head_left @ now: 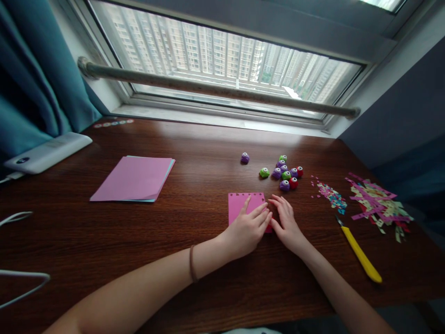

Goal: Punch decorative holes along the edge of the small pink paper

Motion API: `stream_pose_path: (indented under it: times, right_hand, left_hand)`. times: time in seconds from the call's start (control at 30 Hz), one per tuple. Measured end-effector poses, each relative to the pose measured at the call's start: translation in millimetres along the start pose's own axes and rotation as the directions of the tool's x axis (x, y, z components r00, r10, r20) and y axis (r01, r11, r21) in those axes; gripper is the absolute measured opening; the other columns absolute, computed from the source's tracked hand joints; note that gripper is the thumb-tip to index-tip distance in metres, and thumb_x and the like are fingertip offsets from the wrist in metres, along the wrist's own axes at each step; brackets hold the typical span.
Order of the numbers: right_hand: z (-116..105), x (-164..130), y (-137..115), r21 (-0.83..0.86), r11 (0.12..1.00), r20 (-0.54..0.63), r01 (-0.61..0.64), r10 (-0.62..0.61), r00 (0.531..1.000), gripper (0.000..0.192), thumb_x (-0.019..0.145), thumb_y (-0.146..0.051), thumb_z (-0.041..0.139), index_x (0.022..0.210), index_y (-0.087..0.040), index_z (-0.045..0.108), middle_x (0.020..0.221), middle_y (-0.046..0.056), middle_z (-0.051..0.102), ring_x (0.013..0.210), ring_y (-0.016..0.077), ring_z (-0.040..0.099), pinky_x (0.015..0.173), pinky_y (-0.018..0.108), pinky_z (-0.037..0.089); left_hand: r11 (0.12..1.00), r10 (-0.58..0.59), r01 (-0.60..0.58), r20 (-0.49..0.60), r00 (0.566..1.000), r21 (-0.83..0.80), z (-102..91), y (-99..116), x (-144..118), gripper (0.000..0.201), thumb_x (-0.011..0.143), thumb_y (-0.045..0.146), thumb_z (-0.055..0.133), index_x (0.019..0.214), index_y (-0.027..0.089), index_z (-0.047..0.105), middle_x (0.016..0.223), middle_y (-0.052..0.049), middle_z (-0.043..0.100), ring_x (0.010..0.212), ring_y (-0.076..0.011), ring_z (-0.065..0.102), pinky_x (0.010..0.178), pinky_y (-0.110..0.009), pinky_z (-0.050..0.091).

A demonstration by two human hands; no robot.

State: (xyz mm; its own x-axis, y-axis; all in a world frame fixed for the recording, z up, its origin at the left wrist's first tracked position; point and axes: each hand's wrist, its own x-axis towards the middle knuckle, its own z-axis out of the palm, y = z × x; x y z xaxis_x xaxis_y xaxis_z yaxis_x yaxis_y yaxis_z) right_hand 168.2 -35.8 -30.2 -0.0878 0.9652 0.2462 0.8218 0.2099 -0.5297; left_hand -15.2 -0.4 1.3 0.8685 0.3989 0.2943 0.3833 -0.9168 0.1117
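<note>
A pink paper sheet (238, 202) lies before me, with a row of small punched holes along its top edge and near its upper right corner. My left hand (248, 227) rests over the sheet, fingers stretched and spread towards its right edge. Something red (269, 228), partly hidden under these fingers, shows at that edge; its shape is unclear. Right beside it is my right hand (287, 225), fingers apart and slightly bent, the thumb touching or almost touching the red thing. Beyond the hands stand several small craft punches in purple (284, 185), green (264, 173) and red (293, 183).
A stack of pink and light blue paper (134, 178) lies left. Rightward are paper confetti (332, 195), a heap of punched paper strips (378, 204) and a yellow-handled craft knife (361, 255). A white power bank (48, 153) and white cable (24, 273) occupy the far left.
</note>
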Motion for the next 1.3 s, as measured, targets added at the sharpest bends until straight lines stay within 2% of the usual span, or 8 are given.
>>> stream_pose_path:
  times: [0.17,0.27,0.43,0.57,0.77,0.93,1.17,1.3]
  right_hand:
    - [-0.3,-1.0,-0.5,0.057,0.998,-0.008,-0.031,0.031,0.999,0.037,0.084,-0.028,0.041,0.120,-0.018,0.042,0.132,0.009,0.037,0.127,0.0232,0.026,0.108,0.047,0.023]
    - [-0.1,-2.0,0.0,0.147,0.988,-0.011,-0.045,0.047,0.999,0.035,0.086,-0.031,0.043,0.119,-0.019,0.043,0.132,0.008,0.038,0.127,0.0221,0.027,0.109,0.046,0.022]
    - [-4.6,-1.4,-3.7,0.301,0.948,-0.019,-0.107,0.118,0.993,0.037,0.085,-0.037,0.049,0.118,-0.021,0.047,0.129,0.006,0.043,0.126,0.0204,0.029,0.109,0.044,0.021]
    - [-20.7,3.0,-6.3,0.377,0.909,0.061,-0.178,0.168,0.984,0.030,0.082,-0.041,0.054,0.106,-0.022,0.057,0.124,0.004,0.049,0.124,0.0201,0.035,0.109,0.041,0.024]
    - [-36.7,5.6,-5.2,0.239,0.965,0.180,-0.108,0.065,0.981,0.028,0.069,-0.031,0.071,0.096,-0.027,0.065,0.122,-0.001,0.051,0.123,0.0187,0.036,0.108,0.036,0.027]
    - [-37.9,5.8,-4.2,0.230,0.966,0.147,-0.117,0.085,0.985,0.021,0.069,-0.023,0.070,0.089,-0.026,0.067,0.110,-0.002,0.058,0.115,0.0170,0.044,0.103,0.033,0.032]
    - [-43.3,6.5,9.7,0.311,0.908,0.014,-0.282,0.292,0.956,0.023,0.066,-0.029,0.073,0.088,-0.023,0.068,0.102,0.001,0.060,0.098,0.0176,0.054,0.093,0.031,0.040]
    - [-39.6,9.0,18.2,0.305,0.882,-0.072,-0.360,0.398,0.915,0.030,0.065,-0.036,0.072,0.092,-0.021,0.068,0.093,0.003,0.062,0.081,0.0168,0.056,0.071,0.028,0.045]
  left_hand:
    - [0.999,-0.009,0.010,0.010,1.000,-0.044,1.8,-0.4,-1.7,0.043,0.088,0.020,0.032,0.130,0.007,0.038,0.132,-0.013,0.047,0.133,-0.0252,0.026,0.111,-0.054,0.003]
    - [0.994,-0.025,0.025,0.005,1.000,-0.104,4.8,-0.9,-2.6,0.046,0.089,0.020,0.031,0.134,0.009,0.031,0.138,-0.012,0.041,0.135,-0.0237,0.021,0.111,-0.054,0.002]
    - [0.974,-0.109,0.110,0.018,0.994,-0.199,7.2,-3.0,-1.3,0.058,0.084,0.015,0.032,0.140,0.010,0.016,0.148,-0.011,0.020,0.137,-0.0207,0.012,0.112,-0.049,0.012]
    - [0.951,-0.194,0.201,0.053,0.980,-0.234,7.7,-4.9,0.6,0.058,0.085,0.017,0.033,0.139,0.007,0.017,0.147,-0.015,0.019,0.137,-0.0221,0.012,0.111,-0.046,0.017]
    - [0.940,-0.212,0.234,0.115,0.971,-0.246,8.9,-5.5,0.8,0.054,0.088,0.024,0.033,0.138,0.009,0.020,0.145,-0.015,0.025,0.137,-0.0239,0.016,0.111,-0.046,0.018]
    - [0.944,-0.207,0.234,0.136,0.969,-0.234,9.5,-5.3,-0.5,0.054,0.088,0.026,0.033,0.138,0.010,0.022,0.145,-0.013,0.028,0.136,-0.0237,0.016,0.112,-0.046,0.015]
    - [0.949,-0.199,0.231,0.160,0.967,-0.215,10.2,-5.5,-0.2,0.054,0.088,0.028,0.032,0.138,0.009,0.021,0.145,-0.013,0.026,0.137,-0.0234,0.016,0.112,-0.045,0.015]
    - [0.950,-0.197,0.227,0.154,0.968,-0.213,9.7,-5.8,0.2,0.054,0.088,0.028,0.032,0.138,0.010,0.022,0.145,-0.013,0.026,0.136,-0.0234,0.016,0.112,-0.045,0.014]
